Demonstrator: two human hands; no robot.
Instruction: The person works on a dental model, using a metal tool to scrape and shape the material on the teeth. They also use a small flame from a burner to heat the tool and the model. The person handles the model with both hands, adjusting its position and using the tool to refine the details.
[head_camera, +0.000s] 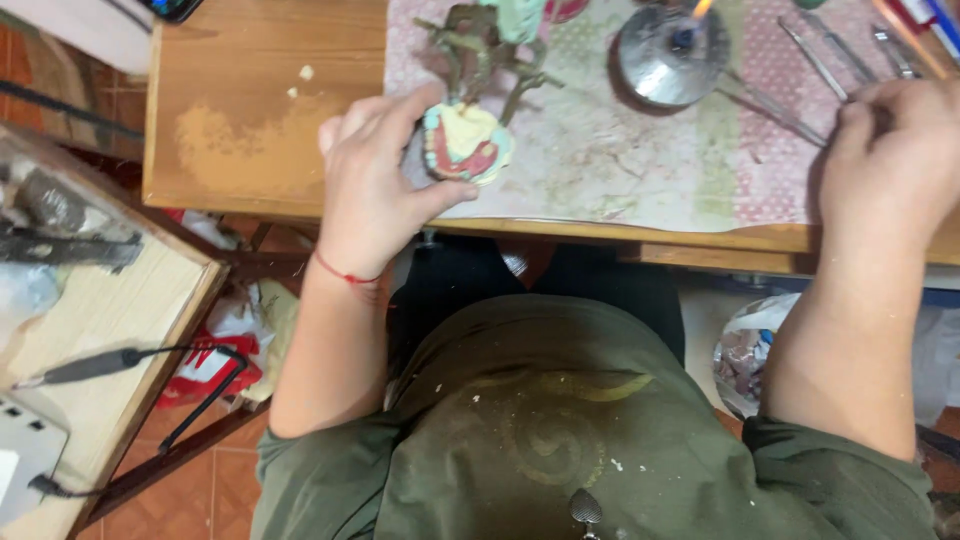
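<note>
Left hand (375, 190) wraps a dental cast (466, 143), thumb below and fingers behind, held at the table's near edge, about 10 o'clock in view. The cast shows a cream base with red wax along the gum line; the wax looks partly laid, and how smooth it is can't be told from here.

Right hand (890, 160) is curled at 2 o'clock, fingers pinched on the end of a thin metal tool (775, 113) whose shaft runs toward the burner (672, 55) at 12 o'clock. Flame lit. Judging by that, the job is mid-way: wax on, shaping and heating not finished.

Edges: the table (240, 100) rim runs just under both wrists, with the cast nearly over it. The mat (620, 165) is bare between the hands, best free room. More tools (850, 45) crowd 1 o'clock. An articulator (480, 45) stands just behind the cast. A side bench (110, 300) at 8 o'clock carries a handpiece (85, 368).
</note>
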